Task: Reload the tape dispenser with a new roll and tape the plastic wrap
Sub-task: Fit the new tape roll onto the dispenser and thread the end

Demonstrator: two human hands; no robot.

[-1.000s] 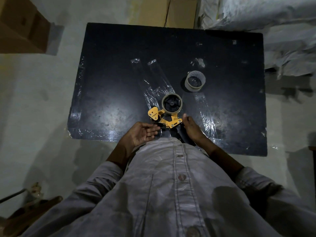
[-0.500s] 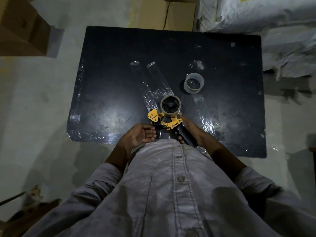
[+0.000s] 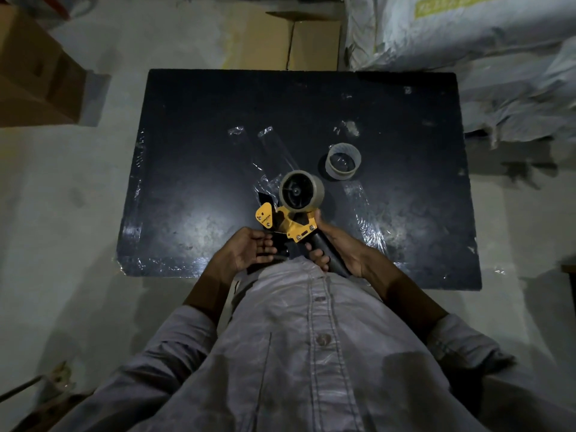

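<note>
Right hand (image 3: 339,251) first: its grip is wrapped tight round the black, rubbery handle of the yellow metal tape dispenser (image 3: 291,218), fingers curled under and the thumb laid up along the yellow side plate. Left hand (image 3: 246,252) hangs just beside it, palm up and fingers loosely spread, closed on nothing; its fingertips lie close to the dark underside of the dispenser, though whether they touch it I cannot make out in this dim light.

Mounted on the dispenser's black ribbed hub is a brownish roll of packing tape (image 3: 301,191), round and smooth-sided, held above the near middle of the desk. A small rounded triangular yellow flap with two rivets juts from the dispenser's left side.

Beyond it, toward the middle of the desk and a little right, stands a pale, empty cardboard tape core (image 3: 343,161), a short hollow cylinder resting on its end, apart from the dispenser.

The black rectangular desk (image 3: 193,151) has a scuffed, dull sheen and is covered with clear plastic wrap (image 3: 363,207), crinkled and glinting along the left edge, the near edge and in wrinkled strips across the centre.

Brown cardboard boxes (image 3: 34,76) sit on the pale concrete floor off the far left corner, and white woven sacks (image 3: 467,42) are heaped past the far right corner. The person wears a light grey buttoned shirt (image 3: 296,353) with rolled sleeves.
</note>
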